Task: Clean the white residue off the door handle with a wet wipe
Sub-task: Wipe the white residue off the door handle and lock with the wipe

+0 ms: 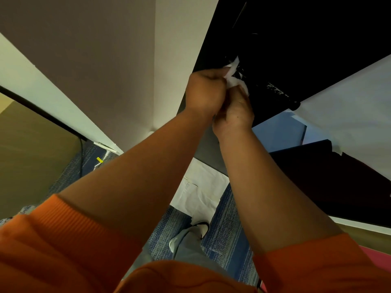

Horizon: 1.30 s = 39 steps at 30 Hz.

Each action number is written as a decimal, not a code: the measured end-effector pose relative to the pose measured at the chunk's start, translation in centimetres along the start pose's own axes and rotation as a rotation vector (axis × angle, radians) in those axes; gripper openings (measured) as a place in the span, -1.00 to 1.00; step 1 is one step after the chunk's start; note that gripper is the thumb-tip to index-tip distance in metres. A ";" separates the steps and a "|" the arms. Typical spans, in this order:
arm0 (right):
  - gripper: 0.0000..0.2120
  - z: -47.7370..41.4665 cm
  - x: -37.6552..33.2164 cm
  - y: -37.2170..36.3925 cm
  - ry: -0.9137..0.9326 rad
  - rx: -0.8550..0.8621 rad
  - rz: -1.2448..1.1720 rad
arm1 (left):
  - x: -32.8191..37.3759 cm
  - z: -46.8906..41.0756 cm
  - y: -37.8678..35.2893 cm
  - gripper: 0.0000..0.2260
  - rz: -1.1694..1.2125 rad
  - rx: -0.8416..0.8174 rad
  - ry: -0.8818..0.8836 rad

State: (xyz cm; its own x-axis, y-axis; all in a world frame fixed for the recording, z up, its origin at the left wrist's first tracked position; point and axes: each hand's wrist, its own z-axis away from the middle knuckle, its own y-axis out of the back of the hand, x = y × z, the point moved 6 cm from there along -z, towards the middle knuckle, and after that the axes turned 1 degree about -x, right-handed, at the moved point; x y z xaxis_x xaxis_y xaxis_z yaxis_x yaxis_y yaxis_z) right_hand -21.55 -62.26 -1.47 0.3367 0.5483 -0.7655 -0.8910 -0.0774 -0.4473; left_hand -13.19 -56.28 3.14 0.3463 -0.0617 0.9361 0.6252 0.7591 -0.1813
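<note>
Both hands are up at the black door (317,49), close to its left edge. The left hand (204,92) is curled tight round the wet wipe (233,78), and the right hand (234,113) pinches it from below, so both grip the same bunched wipe. They press it on the door handle (283,97), a dark bar with white residue (275,89) on it just right of the wipe. Orange sleeves (63,240) are pushed up both arms.
</note>
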 end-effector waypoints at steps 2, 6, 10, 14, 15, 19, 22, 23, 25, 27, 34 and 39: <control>-0.60 -0.3 0.0 -0.2 -0.051 -0.010 0.065 | -0.4 0.1 0.3 -0.78 -0.070 0.058 -0.032; -0.62 -1.0 -0.4 -0.5 -0.140 -0.030 0.096 | -1.5 -0.3 1.0 -0.82 -0.093 0.154 0.035; -0.67 -1.2 -0.5 -0.8 -0.174 -0.020 0.025 | -1.5 -0.1 0.8 -0.84 -0.048 0.155 0.022; -0.79 -1.0 -0.2 -0.8 -0.128 0.008 -0.041 | -0.5 -0.7 0.3 -0.95 -0.108 0.166 -0.009; -0.80 -1.1 -0.3 -0.7 -0.104 0.008 -0.023 | -0.3 -0.9 0.3 -0.95 -0.124 0.171 -0.007; -0.66 -0.7 -0.4 -0.8 -0.149 -0.012 -0.031 | -0.2 -1.6 0.3 -0.94 -0.165 0.154 0.026; -0.64 -0.5 -0.8 -0.8 -0.152 0.003 -0.041 | -0.6 -2.1 0.4 -0.88 -0.153 0.126 0.054; -0.66 -0.5 -1.0 -0.7 -0.142 0.012 -0.025 | -0.7 -2.2 0.4 -0.88 -0.149 0.129 0.058; -0.71 -0.5 -1.1 -0.8 -0.114 0.026 0.025 | -0.8 -2.2 0.4 -0.92 -0.151 0.150 0.062; -0.77 -0.4 -1.1 -0.5 -0.065 0.075 0.087 | -0.9 -2.0 0.3 -0.93 -0.142 0.150 0.067; -0.81 -0.4 -1.3 0.0 -0.047 0.099 0.064 | -1.1 -1.8 0.0 -0.92 -0.039 0.123 0.111; -0.84 -0.3 -1.4 0.3 -0.004 0.080 0.063 | -1.6 -0.8 0.1 -0.85 0.004 0.232 0.105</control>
State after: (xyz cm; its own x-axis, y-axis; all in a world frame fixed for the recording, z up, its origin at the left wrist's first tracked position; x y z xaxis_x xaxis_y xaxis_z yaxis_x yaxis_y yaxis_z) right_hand -22.21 -63.31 -0.64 0.2784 0.5480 -0.7888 -0.9318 -0.0450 -0.3602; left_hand -13.11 -56.67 1.41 0.4269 -0.1158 0.8969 0.4508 0.8870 -0.1000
